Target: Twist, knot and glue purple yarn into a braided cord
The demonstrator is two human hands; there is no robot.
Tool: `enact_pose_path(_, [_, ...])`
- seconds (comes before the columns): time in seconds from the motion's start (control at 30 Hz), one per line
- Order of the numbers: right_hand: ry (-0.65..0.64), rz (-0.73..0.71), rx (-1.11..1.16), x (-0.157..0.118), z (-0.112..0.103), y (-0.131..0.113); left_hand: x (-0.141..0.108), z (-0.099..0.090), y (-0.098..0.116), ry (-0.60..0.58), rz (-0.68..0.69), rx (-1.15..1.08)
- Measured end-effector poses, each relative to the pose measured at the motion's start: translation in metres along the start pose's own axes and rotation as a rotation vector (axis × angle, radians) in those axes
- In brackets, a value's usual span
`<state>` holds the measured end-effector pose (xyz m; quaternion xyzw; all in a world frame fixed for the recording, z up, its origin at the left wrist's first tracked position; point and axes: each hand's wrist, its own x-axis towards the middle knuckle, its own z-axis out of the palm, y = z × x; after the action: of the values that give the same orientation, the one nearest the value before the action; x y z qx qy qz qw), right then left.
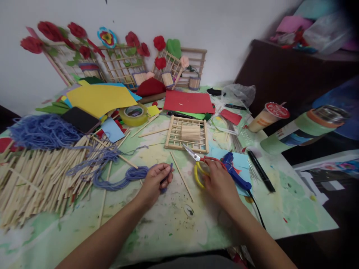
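Note:
My left hand (157,181) is closed, pinching an end of blue-purple yarn (137,173) above the table. Beside it the yarn lies in a looped bundle that trails left over the sticks. My right hand (220,181) has its fingers on the red and yellow handles of the scissors (193,153), whose blades point away to the left, near a small wooden stick frame (171,136). A panel of short sticks (190,132) sits on that frame. Right of the hand lies a blue glue gun (237,173) on light blue paper. One loose stick (181,175) rests between my hands.
A large pile of sticks (33,186) and a heap of yarn (45,130) cover the left. Coloured paper (101,97), tape (134,114) and flower trellises (120,63) stand behind. A black marker (260,170), a drink cup (266,117) and a bottle (303,129) are at right.

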<state>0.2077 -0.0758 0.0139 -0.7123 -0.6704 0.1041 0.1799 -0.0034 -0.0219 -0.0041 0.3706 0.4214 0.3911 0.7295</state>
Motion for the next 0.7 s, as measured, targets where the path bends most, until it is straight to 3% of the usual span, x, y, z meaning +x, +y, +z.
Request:
enact_pose_path(0.13, [0.033, -0.047, 0.27, 0.011, -0.018, -0.014, -0.001, -0.001, -0.003, 0.007, -0.021, -0.009])
enact_pose_path(0.27, [-0.109, -0.097, 0.564, 0.065, -0.002, -0.058, -0.001, 0.002, -0.004, 0.074, 0.018, -0.075])
enact_pose_path(0.33, [-0.189, -0.131, 0.542, 0.099, 0.018, -0.085, -0.001, 0.002, -0.003, 0.171, 0.069, -0.157])
enact_pose_path(0.47, [-0.214, -0.241, 0.301, 0.154, 0.057, -0.124, 0.002, -0.001, 0.004, 0.305, 0.14, -0.319])
enact_pose_path(0.7, [-0.161, -0.382, 0.156, 0.183, 0.074, -0.139, 0.008, -0.007, 0.01, 0.287, 0.092, -0.395])
